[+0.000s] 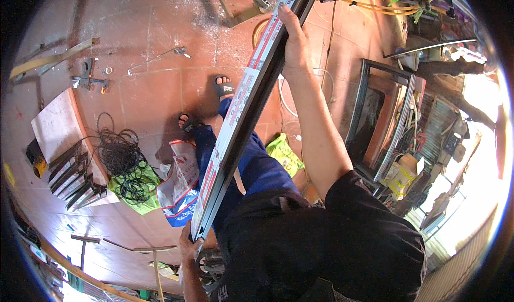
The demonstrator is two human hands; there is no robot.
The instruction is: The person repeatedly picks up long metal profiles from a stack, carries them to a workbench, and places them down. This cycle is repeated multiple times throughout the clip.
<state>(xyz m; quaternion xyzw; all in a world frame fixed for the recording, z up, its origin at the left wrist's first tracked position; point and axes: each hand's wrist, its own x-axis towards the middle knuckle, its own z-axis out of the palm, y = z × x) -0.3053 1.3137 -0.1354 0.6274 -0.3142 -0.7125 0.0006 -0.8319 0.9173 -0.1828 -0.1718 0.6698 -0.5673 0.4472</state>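
A long dark metal profile with white and red protective film along one face slants across the view in front of my body. It runs from the top edge down to my lower left. My right hand is closed around its upper part, with the thumb lying on the film. Near the lower end, my left hand grips the profile, its fingers partly hidden. Past the top edge, the profile's far end is out of sight.
On the left, a pale board has several dark profile pieces at its near end. Tangled black cord lies over a green bag, near a printed plastic bag. A clamp lies farther off; a dark rectangular frame stands right.
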